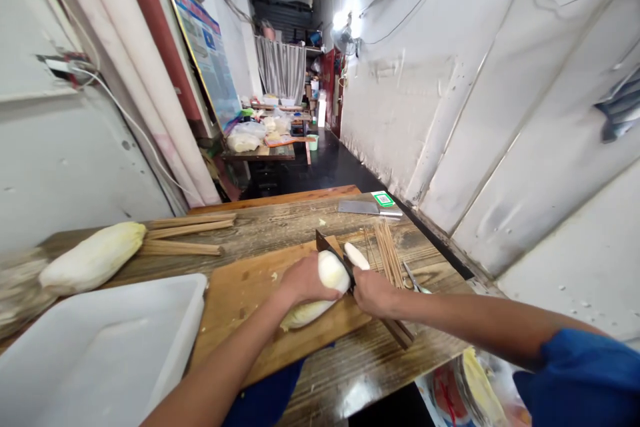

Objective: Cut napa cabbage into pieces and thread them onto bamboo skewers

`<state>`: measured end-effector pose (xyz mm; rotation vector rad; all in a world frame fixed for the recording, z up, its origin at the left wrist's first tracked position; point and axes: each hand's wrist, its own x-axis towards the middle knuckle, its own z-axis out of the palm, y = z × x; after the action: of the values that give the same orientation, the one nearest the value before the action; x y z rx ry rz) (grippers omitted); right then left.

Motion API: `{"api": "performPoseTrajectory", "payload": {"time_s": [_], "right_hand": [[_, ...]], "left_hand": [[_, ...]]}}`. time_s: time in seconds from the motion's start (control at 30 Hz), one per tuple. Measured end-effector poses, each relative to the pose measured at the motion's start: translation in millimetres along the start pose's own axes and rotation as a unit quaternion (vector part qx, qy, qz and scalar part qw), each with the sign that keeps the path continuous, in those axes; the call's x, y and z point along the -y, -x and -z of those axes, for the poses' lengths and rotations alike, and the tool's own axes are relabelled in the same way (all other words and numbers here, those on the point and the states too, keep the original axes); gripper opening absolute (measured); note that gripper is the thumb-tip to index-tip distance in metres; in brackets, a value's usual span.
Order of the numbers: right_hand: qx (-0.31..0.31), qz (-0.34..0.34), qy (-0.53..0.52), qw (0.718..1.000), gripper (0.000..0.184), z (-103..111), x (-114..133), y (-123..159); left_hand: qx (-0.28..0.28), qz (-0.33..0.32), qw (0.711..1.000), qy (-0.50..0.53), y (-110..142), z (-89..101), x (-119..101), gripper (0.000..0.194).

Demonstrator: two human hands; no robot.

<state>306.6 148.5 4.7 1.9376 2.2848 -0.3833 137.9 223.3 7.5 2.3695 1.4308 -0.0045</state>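
A napa cabbage (320,290) lies on a wooden cutting board (240,293). My left hand (303,278) is closed over its middle and presses it down. My right hand (373,293) grips the handle of a cleaver (333,250), whose blade stands in the white stem end of the cabbage. A cut-off white piece (357,256) lies just right of the blade.
A bundle of bamboo skewers (389,253) lies right of the board. A second cabbage (93,258) and wooden sticks (187,233) sit at the left. A white plastic tub (100,340) stands front left. Another cleaver (367,207) lies at the far edge.
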Motion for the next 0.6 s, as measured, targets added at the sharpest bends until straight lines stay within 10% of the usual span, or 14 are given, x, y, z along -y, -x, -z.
{"api": "performPoseTrajectory", "payload": {"time_s": [0.23, 0.6], "right_hand": [[-0.112, -0.101, -0.035, 0.988, 0.023, 1.3, -56.1, 47.5], [-0.123, -0.309, -0.017, 0.943, 0.038, -100.8, -175.1, 46.8]], "left_hand": [[-0.089, -0.073, 0.993, -0.018, 35.2, 9.7, 23.5, 0.102], [-0.293, -0.099, 0.947, -0.085, 86.4, -1.3, 72.7, 0.109]]}}
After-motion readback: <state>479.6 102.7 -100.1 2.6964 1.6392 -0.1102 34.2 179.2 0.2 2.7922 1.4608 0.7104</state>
